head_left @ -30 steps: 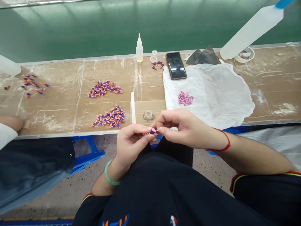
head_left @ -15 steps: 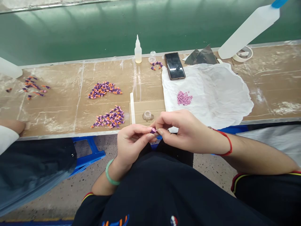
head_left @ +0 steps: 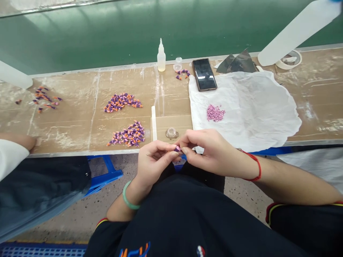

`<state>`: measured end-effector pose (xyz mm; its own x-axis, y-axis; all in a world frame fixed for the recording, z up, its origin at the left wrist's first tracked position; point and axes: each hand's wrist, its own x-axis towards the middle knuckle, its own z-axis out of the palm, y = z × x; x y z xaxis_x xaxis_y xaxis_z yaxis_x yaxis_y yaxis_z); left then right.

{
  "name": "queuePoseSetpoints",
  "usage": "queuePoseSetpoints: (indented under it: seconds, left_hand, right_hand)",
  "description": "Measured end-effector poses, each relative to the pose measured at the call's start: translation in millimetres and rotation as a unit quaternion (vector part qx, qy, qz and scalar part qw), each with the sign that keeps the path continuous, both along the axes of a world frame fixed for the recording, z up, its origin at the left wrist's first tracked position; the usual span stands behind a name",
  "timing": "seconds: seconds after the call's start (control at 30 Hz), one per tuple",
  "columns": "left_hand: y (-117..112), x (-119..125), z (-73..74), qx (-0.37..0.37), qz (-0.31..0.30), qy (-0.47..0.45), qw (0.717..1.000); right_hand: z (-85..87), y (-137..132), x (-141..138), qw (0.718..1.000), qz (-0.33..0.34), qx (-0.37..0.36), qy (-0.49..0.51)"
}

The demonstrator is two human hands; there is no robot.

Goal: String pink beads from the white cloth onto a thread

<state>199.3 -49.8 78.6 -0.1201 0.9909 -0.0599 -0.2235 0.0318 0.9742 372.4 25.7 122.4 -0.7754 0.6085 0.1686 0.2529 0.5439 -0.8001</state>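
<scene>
Between the thumb and fingertips of my left hand (head_left: 154, 159) is a small purple-and-pink figurine piece (head_left: 177, 148). My right hand (head_left: 205, 150) is closed in a pinch right against that piece; whatever its fingertips grip is too small to make out. Just beyond my hands, a small clear dish (head_left: 170, 133) stands on a cardboard square (head_left: 160, 123) beside a white strip (head_left: 154, 123). Two piles of similar purple, orange and pink pieces, a nearer pile (head_left: 128, 135) and a farther pile (head_left: 122, 102), lie to the left. Tiny pink pieces (head_left: 215, 113) are heaped on a white cloth (head_left: 249, 107).
A dropper bottle (head_left: 161, 59), a small clear cup (head_left: 177, 64), a phone (head_left: 204, 75), a tape roll (head_left: 289, 60) and a leaning white post-like object (head_left: 297, 34) line the back. Another person's hand (head_left: 25, 141) rests at the left table edge, near scattered pieces (head_left: 44, 96).
The whole view has shifted slightly, so the table things appear a little farther right. My hands keep nearly the same pinch, and the purple-and-pink piece looks slightly turned.
</scene>
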Motion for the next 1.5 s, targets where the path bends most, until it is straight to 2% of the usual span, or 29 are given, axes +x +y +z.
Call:
queuePoseSetpoints:
  seconds: [0.07, 0.17, 0.3, 0.43, 0.53, 0.7, 0.8, 0.97, 1.03, 1.1, 1.2, 1.27, 1.33, 1.4, 1.5]
  left_hand:
    - [7, -15, -4.2, -0.021, -0.028, 0.054, 0.998]
    - [23, -54, -12.2, -0.039, -0.034, 0.223, 0.973]
    - [51, -113, -20.9, -0.043, -0.056, 0.458, 0.886]
    - [91, -143, -28.2, 0.008, -0.021, 0.58, 0.814]
    - [125, -146, -34.2, 0.053, -0.017, 0.637, 0.769]
    - [161, -144, -41.1, 0.075, -0.106, 0.703, 0.699]
    - [168, -146, -41.4, 0.101, -0.149, 0.75, 0.637]
    - [167, -143, -38.1, 0.155, -0.21, 0.825, 0.501]
    - [163, -137, -36.4, 0.186, -0.229, 0.834, 0.466]
    - [158, -131, -34.8, 0.21, -0.242, 0.835, 0.448]
    - [158, -126, -31.7, 0.216, -0.258, 0.828, 0.449]
    - [160, -126, -27.7, 0.206, -0.257, 0.813, 0.48]
    - [161, -126, -20.7, 0.195, -0.223, 0.784, 0.546]
    - [155, -122, -11.0, 0.181, -0.171, 0.733, 0.633]
    - [131, -106, 4.3, 0.134, -0.113, 0.626, 0.76]
  right_hand:
    - [-5.7, 5, 4, 1.0, -0.017, -0.015, -0.008]
    - [-16.2, 16, 21, 0.996, -0.08, -0.038, -0.015]
    - [-28.8, 29, 49, 0.981, -0.159, -0.105, -0.032]
    - [-34.4, 33, 64, 0.961, -0.229, -0.151, -0.036]
    - [-36.0, 33, 68, 0.948, -0.264, -0.178, -0.014]
    - [-38.3, 33, 77, 0.934, -0.301, -0.191, -0.006]
    - [-39.4, 32, 83, 0.933, -0.315, -0.173, 0.006]
    - [-41.4, 30, 89, 0.93, -0.335, -0.151, 0.028]
    - [-42.2, 29, 89, 0.929, -0.336, -0.149, 0.033]
    - [-42.9, 27, 90, 0.93, -0.333, -0.151, 0.041]
    - [-44.2, 25, 91, 0.925, -0.342, -0.157, 0.053]
    - [-45.7, 23, 94, 0.92, -0.352, -0.161, 0.057]
    - [-48.6, 23, 100, 0.915, -0.365, -0.158, 0.063]
    - [-53.6, 25, 107, 0.909, -0.384, -0.146, 0.074]
    - [-66.1, 35, 121, 0.905, -0.408, -0.107, 0.065]
